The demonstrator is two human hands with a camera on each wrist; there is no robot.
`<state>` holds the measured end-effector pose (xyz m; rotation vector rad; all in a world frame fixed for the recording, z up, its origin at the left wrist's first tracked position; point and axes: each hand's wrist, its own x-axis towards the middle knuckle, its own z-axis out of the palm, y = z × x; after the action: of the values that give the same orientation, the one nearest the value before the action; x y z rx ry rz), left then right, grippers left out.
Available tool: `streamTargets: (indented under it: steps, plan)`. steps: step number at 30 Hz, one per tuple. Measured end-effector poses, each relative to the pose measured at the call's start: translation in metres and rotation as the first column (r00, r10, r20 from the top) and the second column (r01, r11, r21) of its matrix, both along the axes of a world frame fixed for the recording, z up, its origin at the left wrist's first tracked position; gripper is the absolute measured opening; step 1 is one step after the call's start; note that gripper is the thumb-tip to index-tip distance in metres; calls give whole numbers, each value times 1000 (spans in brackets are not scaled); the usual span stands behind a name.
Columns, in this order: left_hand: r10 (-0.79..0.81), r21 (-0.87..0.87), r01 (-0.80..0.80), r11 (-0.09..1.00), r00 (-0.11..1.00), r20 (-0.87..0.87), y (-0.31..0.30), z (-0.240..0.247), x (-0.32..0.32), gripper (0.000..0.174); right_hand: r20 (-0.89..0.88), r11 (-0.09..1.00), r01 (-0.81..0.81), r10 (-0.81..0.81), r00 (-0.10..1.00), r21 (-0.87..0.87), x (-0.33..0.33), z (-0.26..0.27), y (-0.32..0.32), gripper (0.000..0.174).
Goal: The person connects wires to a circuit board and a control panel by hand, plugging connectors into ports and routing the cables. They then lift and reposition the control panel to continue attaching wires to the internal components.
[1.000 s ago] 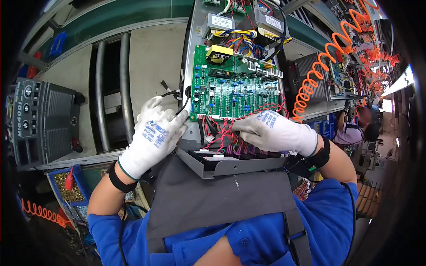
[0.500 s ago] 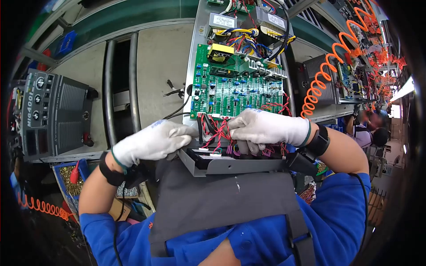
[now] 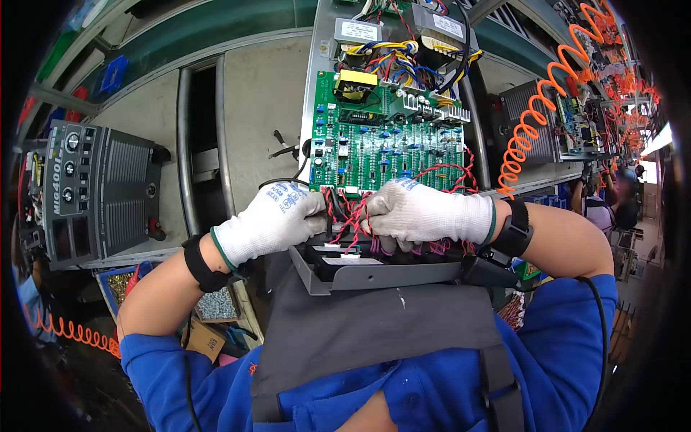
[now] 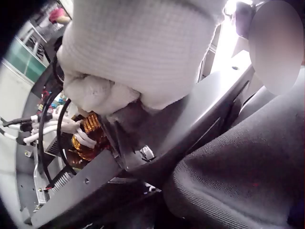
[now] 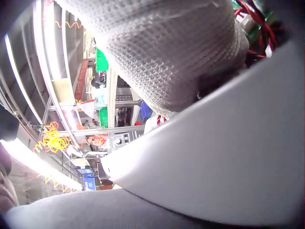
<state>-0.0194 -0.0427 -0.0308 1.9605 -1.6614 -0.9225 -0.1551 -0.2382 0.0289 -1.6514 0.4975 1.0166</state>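
Note:
In the head view the white-gloved left hand [image 3: 277, 219] is at the left end of a grey panel [image 3: 389, 277], fingers curled. The left wrist view has that glove [image 4: 138, 47] gripping the panel's dark inner part [image 4: 131, 121]; its fingertips are partly hidden. The gloved right hand [image 3: 432, 212] pinches twisted red wires [image 3: 353, 216] below a green circuit board [image 3: 389, 151], its lower fingers inside the panel. In the right wrist view the glove [image 5: 176, 62] is behind the panel [image 5: 214, 152], its fingertips hidden.
Transformers [image 3: 358, 31] and bundled coloured wires [image 3: 396, 54] are beyond the board. A grey MIG400I unit [image 3: 104, 191] stands at the left beside metal rollers [image 3: 186, 144]. An orange coiled hose [image 3: 533, 119] hangs at the right. Blue bins of small parts [image 3: 216, 302] sit lower left.
The left hand has moved from the board's lower left corner and black cable down to the panel's left end, its fingers now more curled. The right hand remains at the wires, slightly lower.

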Motion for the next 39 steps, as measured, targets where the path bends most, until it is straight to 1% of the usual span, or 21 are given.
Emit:
streamTargets:
  steps: [2, 3, 5, 7, 9, 15, 17, 19, 21, 22, 23, 24, 25, 27, 30, 31, 33, 34, 37, 38, 39]
  plan:
    - [96, 73, -81, 994, 965, -244, 0, 3, 0, 17, -9, 999, 23, -24, 1000, -35, 4, 8, 4, 22]
    - [94, 70, -79, 994, 965, -244, -2, 4, 1, 17, -57, 999, 23, -26, 998, -48, 7, 10, 6, 19]
    - [357, 397, -107, 912, 684, -636, -6, 7, 2, 11, -109, 998, 24, -31, 994, -62, 7, 10, 7, 20]
    - [405, 408, -146, 901, 620, -672, -7, 12, 1, 6, -71, 995, 78, -82, 994, -56, 4, 9, 9, 19]
    - [490, 466, -170, 868, 436, -755, -6, 11, 1, 4, -82, 991, 92, -99, 992, -93, 6, 10, 14, 19]
    - [464, 402, -238, 884, 549, -695, -5, -6, -7, 4, -65, 975, 150, -162, 985, -164, 6, 4, 18, 17]
    - [432, 399, -200, 895, 616, -659, -4, -5, -7, 16, -44, 971, 163, -173, 984, -172, 6, 2, 19, 16]
    - [421, 368, -228, 902, 658, -624, -3, 4, -8, 7, 82, 972, 93, -77, 994, -214, 4, -3, 19, 13]
    - [333, 262, -223, 939, 778, -532, 10, -5, -1, 14, 138, 968, 40, -6, 990, -247, 2, -2, 16, 13]
    - [274, -78, -301, 950, 928, -253, 14, 2, 3, 15, 188, 959, -11, 66, 980, -283, 0, -1, 15, 15]
    - [290, -415, -237, 878, 955, 68, 19, 8, 8, 17, 190, 959, -6, 62, 980, -282, -2, -3, 13, 15]
    - [398, -545, -263, 796, 906, 144, 27, 11, 15, 22, 277, 928, -59, 170, 946, -369, -5, -7, 12, 16]
    - [497, -414, -453, 790, 868, -1, 38, 10, 19, 26, 351, 884, -100, 282, 893, -457, -7, -8, 12, 17]
    - [601, -196, -605, 772, 795, -85, 48, 6, 24, 27, 322, 896, -96, 253, 913, -433, -6, 0, 10, 16]
    - [472, 13, -578, 816, 654, -591, 65, -16, 27, 41, 264, 875, -130, 278, 924, -467, -2, 14, 9, 13]
    - [473, 13, -579, 815, 653, -591, 63, -15, 24, 41, 231, 839, -168, 326, 917, -517, -2, 16, 10, 14]
    - [496, 262, -558, 787, 320, -807, 61, -13, 20, 47, 233, 849, -173, 324, 917, -499, -1, 17, 12, 15]
    - [441, 275, -489, 828, 262, -858, 60, -21, 20, 43, 288, 842, -151, 337, 896, -518, -6, 13, 13, 15]
    - [439, 270, -492, 828, 267, -858, 46, -24, 18, 47, 368, 825, -92, 345, 863, -558, -16, 3, 16, 14]
    - [438, 227, -494, 840, 368, -821, 42, -26, 25, 44, 414, 827, -58, 339, 845, -559, -19, -1, 16, 13]
    - [412, 102, -462, 881, 642, -647, 37, -19, 35, 31, 460, 831, -25, 332, 824, -556, -20, -2, 17, 12]
